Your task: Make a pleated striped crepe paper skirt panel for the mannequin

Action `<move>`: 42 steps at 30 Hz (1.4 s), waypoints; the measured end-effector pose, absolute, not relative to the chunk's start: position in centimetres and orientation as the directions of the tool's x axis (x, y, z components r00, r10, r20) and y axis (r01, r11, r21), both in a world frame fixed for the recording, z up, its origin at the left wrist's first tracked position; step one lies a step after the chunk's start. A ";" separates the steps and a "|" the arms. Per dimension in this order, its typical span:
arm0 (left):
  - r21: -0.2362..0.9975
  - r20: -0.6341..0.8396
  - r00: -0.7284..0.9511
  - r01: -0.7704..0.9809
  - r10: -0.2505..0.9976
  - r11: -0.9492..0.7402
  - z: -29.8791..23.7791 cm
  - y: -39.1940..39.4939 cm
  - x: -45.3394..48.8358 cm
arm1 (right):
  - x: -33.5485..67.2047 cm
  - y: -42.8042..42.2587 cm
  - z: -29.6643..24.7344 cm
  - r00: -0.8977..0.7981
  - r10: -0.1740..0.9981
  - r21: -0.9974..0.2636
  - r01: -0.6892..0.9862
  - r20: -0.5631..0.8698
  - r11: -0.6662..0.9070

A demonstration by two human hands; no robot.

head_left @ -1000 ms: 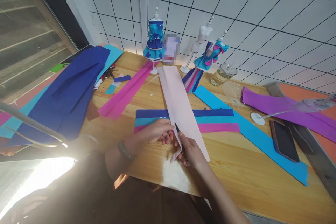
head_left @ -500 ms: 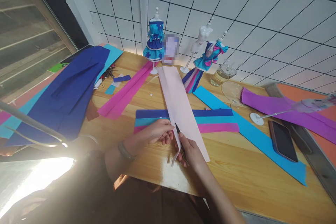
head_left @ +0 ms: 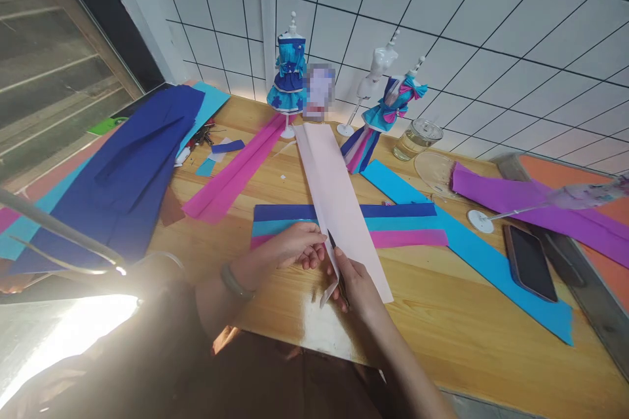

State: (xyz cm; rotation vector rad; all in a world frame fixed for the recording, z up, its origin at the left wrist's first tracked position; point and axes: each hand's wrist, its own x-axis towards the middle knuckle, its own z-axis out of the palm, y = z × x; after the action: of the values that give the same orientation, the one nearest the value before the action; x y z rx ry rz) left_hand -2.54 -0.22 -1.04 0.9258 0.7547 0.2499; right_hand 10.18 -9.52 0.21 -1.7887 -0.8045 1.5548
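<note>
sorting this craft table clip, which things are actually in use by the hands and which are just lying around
In use:
- pale pink paper strip
- scissors, in the right hand
- left hand, holding the strip's edge

Lying about:
- phone
- glass jar
- three small dress forms, e.g.
- purple paper
- dark blue paper
- magenta strip

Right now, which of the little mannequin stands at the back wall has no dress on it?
The bare white mannequin, second from the right. The left mannequin wears a blue dress, and the right mannequin wears turquoise with a pink bow.
</note>
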 end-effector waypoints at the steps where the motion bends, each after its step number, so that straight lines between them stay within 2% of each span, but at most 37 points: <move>1: 0.796 -0.475 0.724 0.113 0.500 0.594 -1.1 -0.2 -2.5 | 10.2 -9.5 0.2 0.117 0.784 -0.785 0.048 -0.610 -0.618; 19: 0.793 -0.479 0.715 0.105 0.509 0.600 -1.0 -0.2 -2.5 | 10.2 -9.5 0.2 0.126 0.793 -0.794 0.057 -0.596 -0.605; 30: 0.783 -0.489 0.711 0.103 0.505 0.614 -0.9 -0.2 -2.4 | 10.1 -9.5 0.5 0.148 0.804 -0.795 0.123 -0.577 -0.593; 42: 0.781 -0.489 0.714 0.102 0.501 0.617 -0.9 -0.1 -2.5 | 10.1 -9.3 0.4 0.160 0.793 -0.790 0.096 -0.588 -0.605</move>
State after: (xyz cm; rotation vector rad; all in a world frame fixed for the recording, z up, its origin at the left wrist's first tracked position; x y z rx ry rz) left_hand -2.46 -0.15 -0.90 0.8945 0.7623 0.2575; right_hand 10.06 -9.33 0.36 -1.8393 -0.8439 1.4909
